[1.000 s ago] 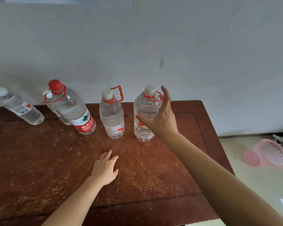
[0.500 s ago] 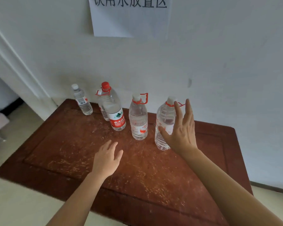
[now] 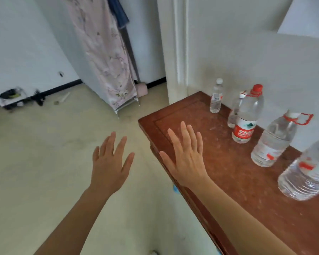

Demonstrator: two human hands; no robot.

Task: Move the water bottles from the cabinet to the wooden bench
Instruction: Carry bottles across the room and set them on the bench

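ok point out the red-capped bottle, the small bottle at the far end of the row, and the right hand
red-capped bottle (image 3: pixel 244 131): head view, on its red label
small bottle (image 3: pixel 216 100): head view, on the middle of its body
right hand (image 3: pixel 188 162): head view, on the back of the hand

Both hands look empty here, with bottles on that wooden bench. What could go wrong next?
1. The right hand and forearm hang over the wooden bench near the nearest big bottle; a careless swing might topple it.
2. The red-capped bottle stands close in front of another bottle; bumping one could knock both over.
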